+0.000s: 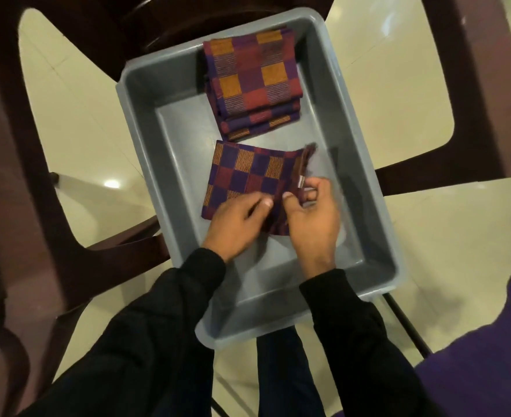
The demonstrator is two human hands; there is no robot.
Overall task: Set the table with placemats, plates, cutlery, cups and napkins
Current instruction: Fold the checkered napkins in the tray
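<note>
Napkin (pixel 242 179), checked purple and maroon, lies folded in the lower middle of the frame, inside the grey tub (pixel 146 164). Right hand (pixel 311 218) pinches its right edge between thumb and curled fingers, and that edge is lifted and bunched. Left hand (pixel 236 227) has thumb and fingertips on the cloth's near edge; looks like a light pinch, though blur makes that hard to confirm. Both sleeves are black.

Handling, as a guess: thin woven cloth, light, soft, no stiffness, so it'll sag and unfold if taken by one corner. Not slippery, not fragile. Best hold is along a folded edge with both hands, or flat under the fold so the layers stay together.

Stack (pixel 252 82) of similar folded cloths, with orange squares, sits in the tub's upper end, just apart from the held one. Tub rests on a dark chair (pixel 76 257), pale tiled floor (pixel 443 236) below. Purple cushion (pixel 482 356) at lower right.
</note>
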